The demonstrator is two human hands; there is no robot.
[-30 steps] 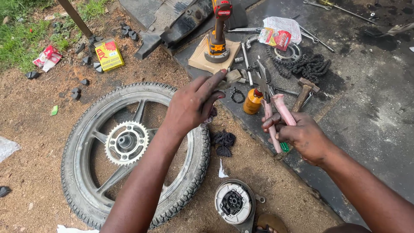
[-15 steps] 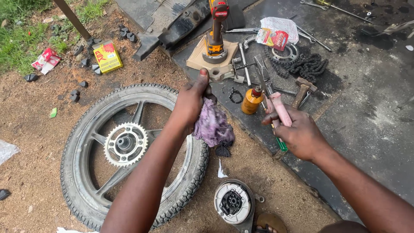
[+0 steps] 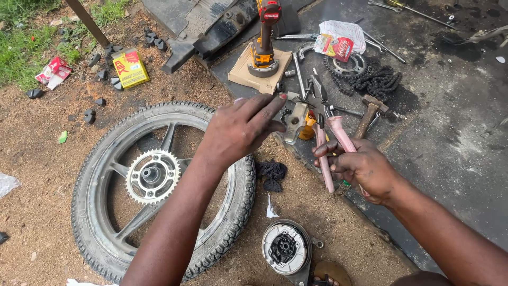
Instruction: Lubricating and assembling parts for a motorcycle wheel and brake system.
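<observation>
Hands above wheel and tools.
Left hand held a metal part, fingers clamped; right hand fingers clamped on pink-handled pliers, wheel left.

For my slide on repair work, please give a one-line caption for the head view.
Left hand holds a small metal part, right hand grips pink-handled pliers, above a wheel on dirt.
</observation>
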